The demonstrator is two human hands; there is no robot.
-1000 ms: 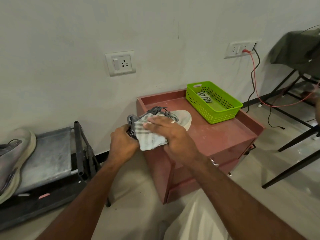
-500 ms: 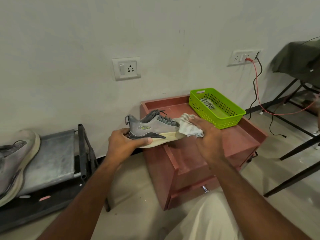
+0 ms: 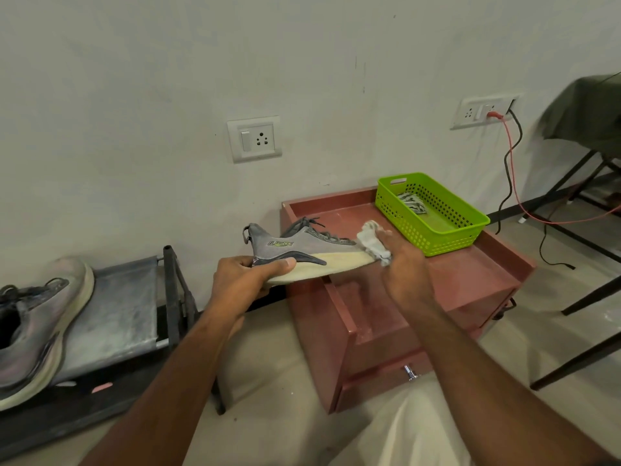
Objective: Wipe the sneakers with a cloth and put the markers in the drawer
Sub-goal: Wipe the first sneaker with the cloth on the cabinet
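While we look down: our left hand grips the grey sneaker at its heel
Right hand: presses the bunched cloth against the toe
Sneaker: held over the red cabinet

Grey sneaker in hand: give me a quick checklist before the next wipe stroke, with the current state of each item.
1. Grey sneaker held firmly: ok, left hand grips the heel end of the sole.
2. Cloth in hand: ok, right hand holds it bunched at the toe.
3. Cloth touching the toe: ok.
4. Far side of the sneaker clean: cannot tell, hidden.
5. Second sneaker within reach: ok, lying on the rack to the left.
6. Markers located: cannot tell; the items in the green basket are unclear.
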